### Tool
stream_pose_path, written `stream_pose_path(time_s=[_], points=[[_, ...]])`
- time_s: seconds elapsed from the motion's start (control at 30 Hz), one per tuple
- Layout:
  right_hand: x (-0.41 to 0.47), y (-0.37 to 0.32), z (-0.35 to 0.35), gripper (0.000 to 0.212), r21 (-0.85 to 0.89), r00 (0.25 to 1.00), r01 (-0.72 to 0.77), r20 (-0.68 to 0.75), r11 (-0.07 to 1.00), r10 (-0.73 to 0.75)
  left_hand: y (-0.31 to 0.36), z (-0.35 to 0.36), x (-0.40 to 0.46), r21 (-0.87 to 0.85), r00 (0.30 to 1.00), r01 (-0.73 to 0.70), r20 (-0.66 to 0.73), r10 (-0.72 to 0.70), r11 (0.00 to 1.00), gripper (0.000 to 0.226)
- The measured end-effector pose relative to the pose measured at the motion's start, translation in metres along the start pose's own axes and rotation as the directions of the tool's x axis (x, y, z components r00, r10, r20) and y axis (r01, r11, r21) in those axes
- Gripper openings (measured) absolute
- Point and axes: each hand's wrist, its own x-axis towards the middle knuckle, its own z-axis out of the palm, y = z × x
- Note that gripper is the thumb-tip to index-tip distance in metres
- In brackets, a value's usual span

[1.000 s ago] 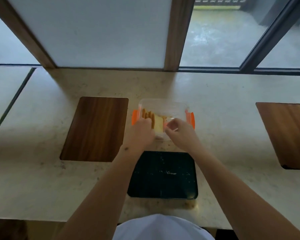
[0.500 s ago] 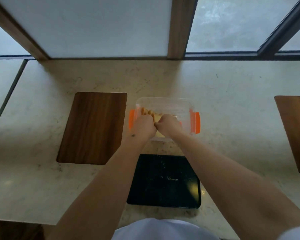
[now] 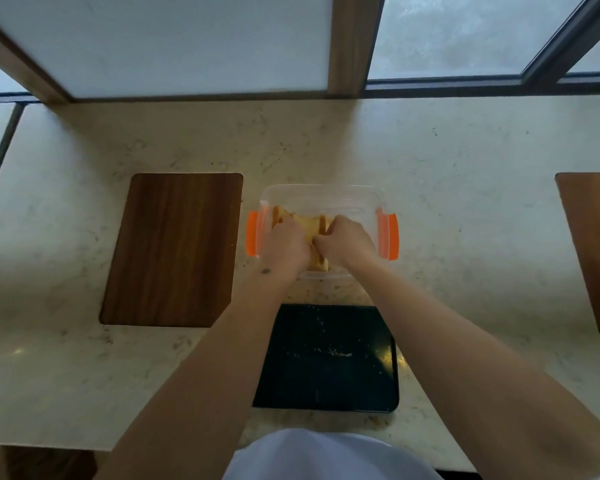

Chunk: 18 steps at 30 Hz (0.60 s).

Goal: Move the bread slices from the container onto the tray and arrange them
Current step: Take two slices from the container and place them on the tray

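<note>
**Two hands reach into bread container at stone counter**

Just above the centre of the frame, a person's left hand and right hand meet knuckle to knuckle inside a clear container, both curled downward with the backs of the hands facing the camera. The fingers of both hands are closed around the bread slices, which stand on edge in the left half of the box, brown crusts showing above and between the hands; the fingertips themselves are hidden beneath the hands. Both bare forearms stretch up from the lower corners of the frame and converge at the box, the left one crossing the near left corner of the tray.

The container carries an orange clip on its left end and a second orange latch on its right. Directly below it in the frame lies the dark tray, holding only scattered crumbs and no slices. A dark wooden board lies at centre left, just beside the container, and another wooden board is cut off at the right edge. All rest on a pale stone counter that runs to the window frame across the top of the picture. A white garment shows at bottom centre.
</note>
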Motion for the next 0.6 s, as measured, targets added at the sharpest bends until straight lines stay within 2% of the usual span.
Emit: stream_pose_path(time_s=[0.07,0.17,0.4,0.53,0.6], points=[[0.0,0.003,-0.003,0.048,-0.01,1.0,-0.012,-0.011,1.0,0.012,0.001,0.002,0.001,0.005,1.0,0.002,-0.022,-0.001,1.0,0.02],[0.0,0.004,-0.004,0.059,0.011,1.0,-0.015,-0.022,1.0,0.015,0.004,0.002,0.003,0.009,0.999,0.007,-0.048,-0.006,1.0,0.02],[0.005,0.008,-0.005,0.065,0.008,0.999,-0.031,-0.023,0.999,0.031,0.01,0.01,-0.002,-0.084,0.998,-0.028,-0.065,0.023,0.996,0.009],[0.005,0.01,-0.006,0.083,-0.011,0.999,-0.039,-0.023,0.999,0.039,0.014,0.018,-0.003,-0.168,0.998,0.028,-0.058,-0.039,0.985,0.029],[0.006,0.011,-0.005,0.076,-0.034,0.999,-0.049,-0.012,0.998,0.049,0.014,0.022,-0.001,-0.252,0.994,0.091,-0.036,-0.104,0.963,0.032]])
